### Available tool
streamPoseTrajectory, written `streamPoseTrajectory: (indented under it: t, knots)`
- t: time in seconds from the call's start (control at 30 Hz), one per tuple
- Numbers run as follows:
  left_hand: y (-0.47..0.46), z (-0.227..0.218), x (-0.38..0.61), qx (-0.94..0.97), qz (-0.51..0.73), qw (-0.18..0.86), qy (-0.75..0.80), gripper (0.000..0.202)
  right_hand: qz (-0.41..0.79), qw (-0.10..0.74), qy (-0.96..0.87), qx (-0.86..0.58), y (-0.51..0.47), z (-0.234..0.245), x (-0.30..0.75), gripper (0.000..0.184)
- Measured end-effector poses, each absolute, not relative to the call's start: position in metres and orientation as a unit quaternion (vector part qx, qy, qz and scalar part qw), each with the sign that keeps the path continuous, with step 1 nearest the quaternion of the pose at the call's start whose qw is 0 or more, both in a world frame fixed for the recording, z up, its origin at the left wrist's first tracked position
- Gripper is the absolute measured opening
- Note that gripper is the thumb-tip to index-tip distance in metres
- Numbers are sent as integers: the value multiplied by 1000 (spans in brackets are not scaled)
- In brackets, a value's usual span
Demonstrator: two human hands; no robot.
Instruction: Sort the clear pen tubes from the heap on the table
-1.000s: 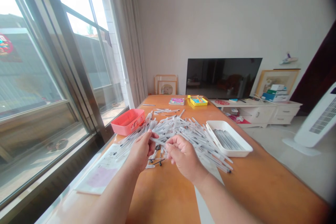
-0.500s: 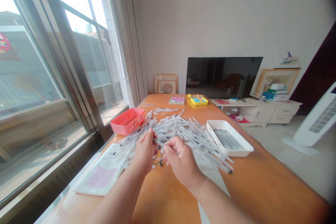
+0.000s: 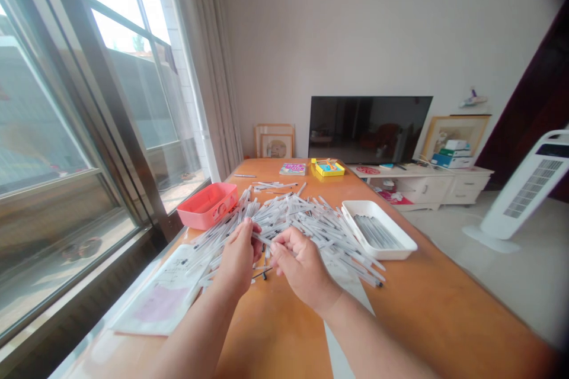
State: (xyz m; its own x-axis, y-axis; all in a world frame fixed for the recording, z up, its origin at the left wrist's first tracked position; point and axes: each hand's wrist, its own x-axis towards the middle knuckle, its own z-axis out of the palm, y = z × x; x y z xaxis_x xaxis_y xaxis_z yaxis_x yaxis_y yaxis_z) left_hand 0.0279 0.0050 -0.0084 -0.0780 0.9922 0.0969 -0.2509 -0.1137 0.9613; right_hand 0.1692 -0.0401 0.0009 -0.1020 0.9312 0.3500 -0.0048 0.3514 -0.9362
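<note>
A slim translucent pen barrel (image 3: 262, 239) runs between my two hands in front of a large loose pile of pens (image 3: 293, 213). Its near end is pinched by my left hand (image 3: 240, 251), thumb on top. The fingers of my right hand (image 3: 296, 260) are closed on its other end, partly hiding it. Small black pen parts (image 3: 265, 275) lie on the table just below my hands. To the right, a white tray (image 3: 406, 251) contains a row of similar pens (image 3: 377, 232). At the left stands a pink plastic basket (image 3: 207, 219).
A plastic-wrapped paper packet (image 3: 155, 302) lies at the left on the wooden table (image 3: 444, 308). At the far end are a colourful booklet (image 3: 292, 169) and a yellow box (image 3: 329, 169). The window side borders the table's left; a white fan (image 3: 527, 189) stands at right.
The view has turned slightly right, so everything sits further left. My hands keep the pen barrel between them, with the right fingers drawn closer along it.
</note>
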Motion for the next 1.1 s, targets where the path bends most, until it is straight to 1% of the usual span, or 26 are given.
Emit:
streamPoseTrajectory:
  t: [0.13,0.27,0.37,0.47,0.57,0.63,0.77,0.9,1.0,1.1]
  knots:
    - [4,-8,26,419,602,558,388,28,524,566,-519,-369,-31,-2,177,26]
    - [4,-3,27,365,615,594,369,18,613,610,-400,-305,-23,-4,183,38]
    - [4,0,28,324,620,617,361,16,617,624,-382,-290,-21,-7,182,33]
    - [2,0,31,309,612,636,355,18,585,601,-429,-336,-22,-12,176,29]
    - [-2,-3,35,332,591,644,355,20,543,583,-478,-369,-24,-16,170,38]
    - [-6,-4,38,371,566,640,363,25,516,586,-488,-390,-24,-15,170,41]
    - [-10,-6,37,461,524,585,412,39,455,634,-458,-427,-20,-7,181,41]
    - [-10,-6,34,514,518,502,465,44,397,680,-423,-448,-10,10,203,38]
    - [-8,-7,32,525,522,475,475,45,346,681,-415,-494,-2,26,228,34]
    - [-6,-9,30,522,524,468,482,44,285,655,-433,-550,9,38,263,32]
